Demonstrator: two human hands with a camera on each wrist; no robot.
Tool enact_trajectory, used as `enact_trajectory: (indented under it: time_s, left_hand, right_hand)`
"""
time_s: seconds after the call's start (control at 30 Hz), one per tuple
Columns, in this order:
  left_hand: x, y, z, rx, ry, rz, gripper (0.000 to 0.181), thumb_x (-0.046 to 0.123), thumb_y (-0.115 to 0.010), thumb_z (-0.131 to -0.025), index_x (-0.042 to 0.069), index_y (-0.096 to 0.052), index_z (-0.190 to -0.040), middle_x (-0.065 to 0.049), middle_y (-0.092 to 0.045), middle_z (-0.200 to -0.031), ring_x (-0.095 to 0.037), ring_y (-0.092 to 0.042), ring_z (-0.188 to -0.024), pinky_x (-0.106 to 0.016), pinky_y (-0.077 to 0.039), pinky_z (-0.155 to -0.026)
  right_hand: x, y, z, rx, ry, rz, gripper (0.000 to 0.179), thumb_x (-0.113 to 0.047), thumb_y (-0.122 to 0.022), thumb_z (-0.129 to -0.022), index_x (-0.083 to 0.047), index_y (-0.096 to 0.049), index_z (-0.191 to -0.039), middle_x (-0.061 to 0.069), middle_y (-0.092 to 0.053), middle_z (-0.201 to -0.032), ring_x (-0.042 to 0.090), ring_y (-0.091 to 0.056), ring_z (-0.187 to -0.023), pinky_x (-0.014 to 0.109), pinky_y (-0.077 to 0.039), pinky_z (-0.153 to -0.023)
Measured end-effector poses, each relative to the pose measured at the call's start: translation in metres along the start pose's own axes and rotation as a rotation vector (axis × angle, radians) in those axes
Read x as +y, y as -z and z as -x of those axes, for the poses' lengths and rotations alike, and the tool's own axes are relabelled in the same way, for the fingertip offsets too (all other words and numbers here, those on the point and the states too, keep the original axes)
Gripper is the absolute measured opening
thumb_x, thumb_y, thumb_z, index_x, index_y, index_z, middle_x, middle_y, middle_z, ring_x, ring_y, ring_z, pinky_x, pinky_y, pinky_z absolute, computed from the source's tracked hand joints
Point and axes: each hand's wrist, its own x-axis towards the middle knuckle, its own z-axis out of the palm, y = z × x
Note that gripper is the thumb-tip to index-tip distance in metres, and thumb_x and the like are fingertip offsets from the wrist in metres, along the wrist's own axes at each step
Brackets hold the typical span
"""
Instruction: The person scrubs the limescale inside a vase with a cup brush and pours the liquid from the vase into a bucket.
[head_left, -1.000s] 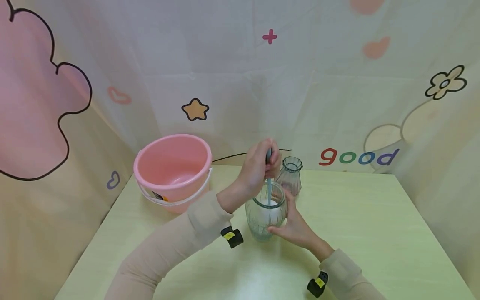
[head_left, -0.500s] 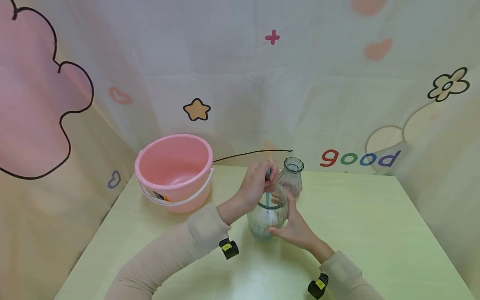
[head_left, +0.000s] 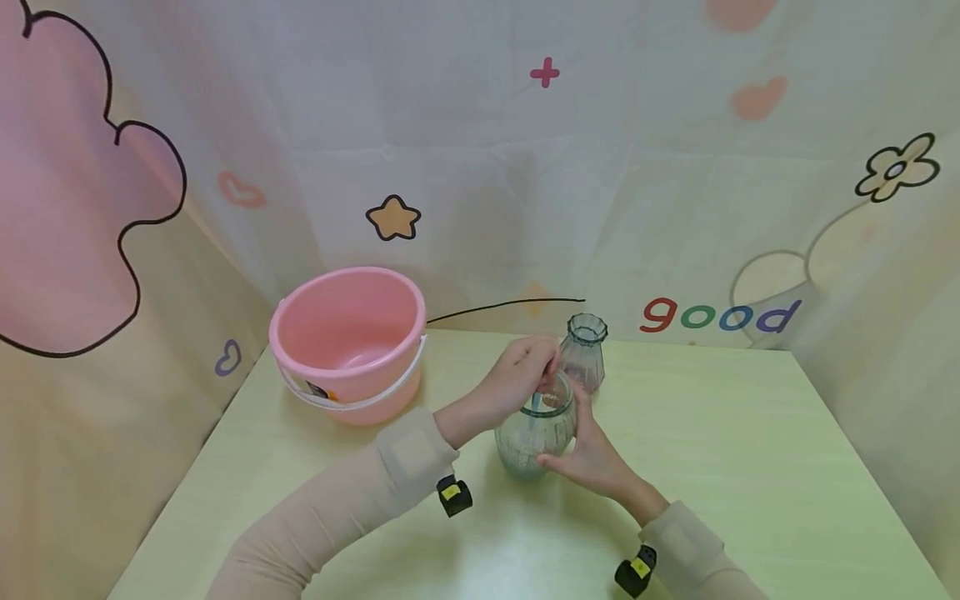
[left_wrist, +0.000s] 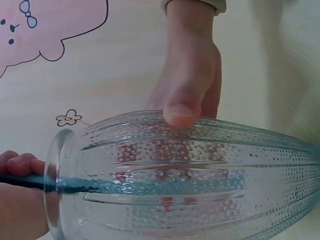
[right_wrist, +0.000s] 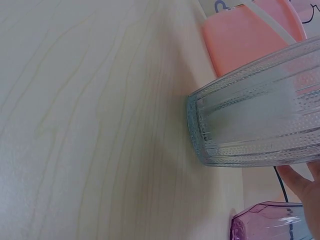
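Note:
A ribbed clear glass vase (head_left: 531,442) with a greenish tint stands on the table, its base touching the tabletop in the right wrist view. My right hand (head_left: 596,454) holds it round its right side, thumb on the near face. My left hand (head_left: 510,379) grips the dark handle of a bottle brush (head_left: 536,402) just above the vase's mouth. The blue stem runs down inside the glass (left_wrist: 200,150). A whitish, blurred brush head shows through the wall in the right wrist view. Left fingertips are partly hidden behind the hand in the head view.
Close behind the held vase stands a smaller faceted glass vase (head_left: 585,354), purplish low down. A pink bucket (head_left: 347,333) with a white handle stands at the back left. Printed curtains (head_left: 480,167) hang behind the pale table (head_left: 712,467).
My left hand has moved down toward the vase's mouth, pushing the brush deeper into the glass. The right hand and the vase have stayed nearly in place.

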Motion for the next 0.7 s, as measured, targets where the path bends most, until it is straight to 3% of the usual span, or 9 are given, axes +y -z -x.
enact_trajectory:
  time_s: [0.23,0.47,0.7]
  left_hand:
    - [0.006,-0.002,0.001,-0.015,0.023,-0.049,0.028,0.008,-0.026,-0.094,0.003,-0.037,-0.069,-0.002,-0.035,-0.064,-0.018,-0.035,-0.058,-0.027,-0.034,-0.059]
    - [0.005,-0.005,0.001,0.024,0.014,0.011,0.029,0.014,-0.027,-0.094,0.005,-0.035,-0.068,-0.003,-0.033,-0.067,-0.016,-0.033,-0.06,-0.03,-0.031,-0.06]
    - [0.028,0.0,0.001,0.069,-0.061,0.06,0.028,0.016,-0.028,-0.093,0.004,-0.034,-0.068,-0.003,-0.032,-0.065,-0.016,-0.034,-0.061,-0.028,-0.032,-0.062]
  right_hand:
    - [-0.001,0.0,0.0,-0.001,0.007,0.01,0.113,-0.01,-0.081,-0.067,-0.023,-0.001,-0.145,0.022,-0.029,-0.143,0.04,-0.03,-0.131,0.064,-0.029,-0.097]
    - [-0.001,0.0,-0.001,0.0,-0.003,-0.008,0.112,-0.011,-0.081,-0.067,-0.025,-0.001,-0.145,0.021,-0.027,-0.144,0.039,-0.029,-0.132,0.064,-0.026,-0.098]
    - [0.0,-0.002,0.0,0.002,-0.025,-0.018,0.112,-0.011,-0.081,-0.067,-0.027,-0.002,-0.145,0.02,-0.025,-0.145,0.039,-0.03,-0.131,0.062,-0.028,-0.099]
